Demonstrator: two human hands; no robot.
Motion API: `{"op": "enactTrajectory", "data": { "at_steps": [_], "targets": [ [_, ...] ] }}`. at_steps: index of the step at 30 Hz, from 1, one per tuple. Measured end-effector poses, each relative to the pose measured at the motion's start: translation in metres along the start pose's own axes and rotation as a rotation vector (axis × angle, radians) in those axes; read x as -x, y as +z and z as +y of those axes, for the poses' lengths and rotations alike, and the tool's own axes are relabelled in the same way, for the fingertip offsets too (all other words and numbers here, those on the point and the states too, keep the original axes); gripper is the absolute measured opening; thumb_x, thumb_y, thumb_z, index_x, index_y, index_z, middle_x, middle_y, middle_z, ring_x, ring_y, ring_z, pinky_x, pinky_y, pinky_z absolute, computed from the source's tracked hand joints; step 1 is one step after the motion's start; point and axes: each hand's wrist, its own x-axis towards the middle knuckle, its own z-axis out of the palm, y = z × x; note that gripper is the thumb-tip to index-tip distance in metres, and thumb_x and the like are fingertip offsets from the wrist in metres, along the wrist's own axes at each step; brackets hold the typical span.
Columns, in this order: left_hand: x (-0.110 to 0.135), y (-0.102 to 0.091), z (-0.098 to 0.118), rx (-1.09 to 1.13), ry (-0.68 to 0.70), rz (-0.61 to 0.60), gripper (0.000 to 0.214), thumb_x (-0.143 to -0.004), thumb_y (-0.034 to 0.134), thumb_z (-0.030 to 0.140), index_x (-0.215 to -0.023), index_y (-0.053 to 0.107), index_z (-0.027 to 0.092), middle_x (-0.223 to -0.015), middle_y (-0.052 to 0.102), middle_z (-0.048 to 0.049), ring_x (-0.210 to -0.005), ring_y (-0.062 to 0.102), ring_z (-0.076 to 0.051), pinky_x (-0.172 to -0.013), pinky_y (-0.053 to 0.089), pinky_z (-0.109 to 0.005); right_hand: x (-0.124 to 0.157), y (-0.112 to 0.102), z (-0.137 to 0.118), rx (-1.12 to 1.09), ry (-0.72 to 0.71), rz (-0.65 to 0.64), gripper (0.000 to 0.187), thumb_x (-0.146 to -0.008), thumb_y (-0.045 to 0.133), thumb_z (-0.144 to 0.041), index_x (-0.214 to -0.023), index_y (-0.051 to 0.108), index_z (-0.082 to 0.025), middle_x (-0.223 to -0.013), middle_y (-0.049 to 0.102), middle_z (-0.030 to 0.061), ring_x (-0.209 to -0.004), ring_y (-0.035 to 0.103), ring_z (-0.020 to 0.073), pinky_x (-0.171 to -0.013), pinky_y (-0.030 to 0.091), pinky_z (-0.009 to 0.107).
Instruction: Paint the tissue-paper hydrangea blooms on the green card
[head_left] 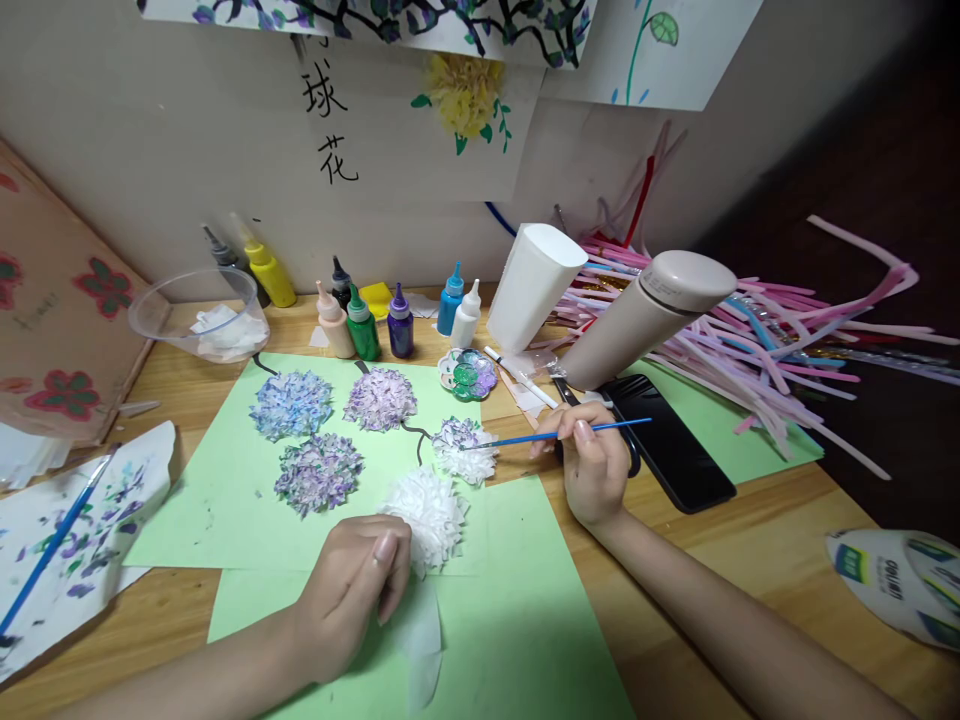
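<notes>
My right hand (592,462) pinches a thin blue paintbrush (555,435), its tip touching a partly painted tissue flower (466,450) on green paper (225,500). My left hand (352,590) rests curled on the paper, fingers closed beside a plain white tissue flower (427,510); whether it holds anything is hidden. Three purple-blue painted flowers (319,472) lie further left. A small flower-shaped palette (469,375) with paint sits just beyond the brush tip.
Several paint bottles (364,325) stand along the wall, with a clear bowl of tissue (201,315) at left. A white cup (534,285), beige flask (645,315), black phone (667,440) and pink pipe cleaners (750,340) crowd the right. A second brush (52,545) lies on stained paper.
</notes>
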Motion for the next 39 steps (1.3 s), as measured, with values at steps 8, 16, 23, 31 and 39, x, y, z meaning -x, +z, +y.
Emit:
{"op": "enactTrajectory", "data": {
  "at_steps": [8,16,23,31,39],
  "targets": [
    [0.0002,-0.0002,-0.0012,-0.001,0.018,-0.003,0.057,-0.099,0.018,0.024,-0.047,0.039,0.017,-0.044,0.041,0.0008,-0.046,0.039,-0.011,-0.054,0.036,-0.023,0.0005,-0.0022,0.0039,0.015,-0.017,-0.048,0.016,-0.092,0.039,-0.025,-0.079,0.048,-0.022,-0.064,0.058,-0.0019,-0.06,0.058,0.0145,-0.058,0.043,0.029],
    [0.0018,-0.0004,-0.0021,0.017,0.018,-0.011,0.056,-0.099,0.019,0.025,-0.047,0.039,0.017,-0.044,0.04,0.0009,-0.047,0.039,-0.01,-0.056,0.036,-0.023,-0.0005,-0.0012,0.0019,-0.006,-0.042,-0.029,0.017,-0.091,0.039,-0.024,-0.077,0.048,-0.022,-0.059,0.057,-0.003,-0.056,0.056,0.0143,-0.054,0.041,0.028],
    [0.0019,0.0,-0.0016,0.013,0.023,-0.008,0.056,-0.1,0.019,0.025,-0.048,0.039,0.017,-0.044,0.04,0.001,-0.047,0.038,-0.01,-0.056,0.035,-0.022,0.0026,-0.0029,0.0063,0.007,-0.06,-0.114,0.016,-0.092,0.04,-0.026,-0.08,0.05,-0.022,-0.066,0.06,-0.0013,-0.056,0.057,0.014,-0.058,0.044,0.03],
    [0.0018,-0.0001,-0.0013,0.004,0.018,-0.005,0.057,-0.1,0.019,0.025,-0.047,0.039,0.016,-0.044,0.039,0.0015,-0.046,0.038,-0.01,-0.056,0.035,-0.022,0.001,-0.0023,0.003,-0.006,-0.076,-0.059,0.016,-0.09,0.041,-0.026,-0.078,0.05,-0.022,-0.062,0.059,-0.0017,-0.056,0.057,0.0151,-0.058,0.043,0.03],
    [0.001,0.0002,-0.0011,-0.012,0.039,0.004,0.057,-0.099,0.018,0.023,-0.047,0.039,0.017,-0.043,0.041,0.0011,-0.045,0.039,-0.01,-0.054,0.036,-0.022,0.0022,-0.0026,0.0054,-0.021,-0.058,-0.108,0.016,-0.091,0.039,-0.025,-0.079,0.05,-0.022,-0.065,0.061,-0.0011,-0.061,0.058,0.0152,-0.061,0.042,0.03]
  ]
}}
